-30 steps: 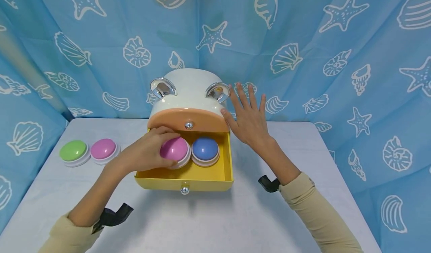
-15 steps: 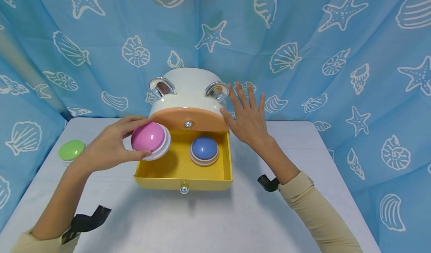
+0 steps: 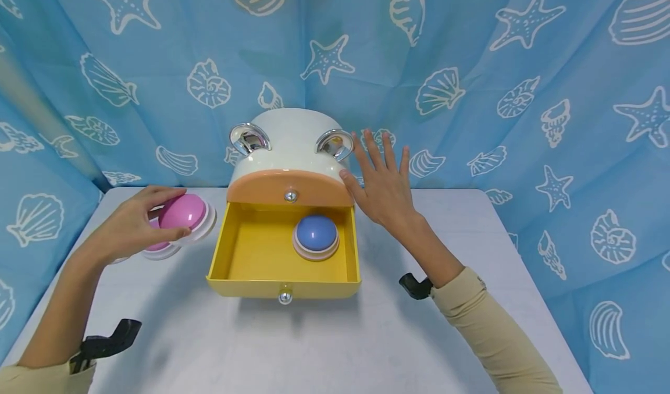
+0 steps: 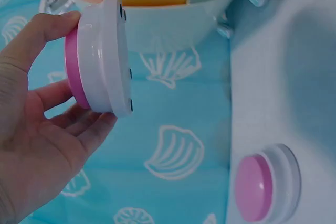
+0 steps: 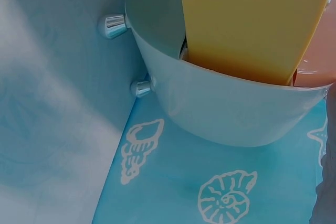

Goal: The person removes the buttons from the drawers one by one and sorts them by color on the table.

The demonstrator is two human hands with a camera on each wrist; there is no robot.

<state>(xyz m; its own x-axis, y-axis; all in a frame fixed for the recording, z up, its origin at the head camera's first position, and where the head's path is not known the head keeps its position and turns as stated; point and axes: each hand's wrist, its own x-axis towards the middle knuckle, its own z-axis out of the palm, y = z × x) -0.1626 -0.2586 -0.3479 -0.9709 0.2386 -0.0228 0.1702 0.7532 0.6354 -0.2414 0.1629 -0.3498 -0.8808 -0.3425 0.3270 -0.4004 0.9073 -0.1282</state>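
My left hand grips a pink dome-shaped push button with a white base, held above the table left of the cabinet. In the left wrist view, thumb and fingers clasp the tilted button, its flat underside turned away from the palm. A second pink push button lies on the table, partly covered by the hand. A blue push button sits in the pulled-out yellow drawer. My right hand, fingers straight and spread, is at the right side of the white cabinet.
Two silver ear-like loops stick up from the cabinet. Its orange upper drawer is closed. A blue shell-patterned curtain hangs behind the white table. Only a sliver of white rim shows under the left hand.
My left hand has lifted the pink push button out of the drawer and carried it left, over the table. The green button is now covered by that hand. My right hand stays put.
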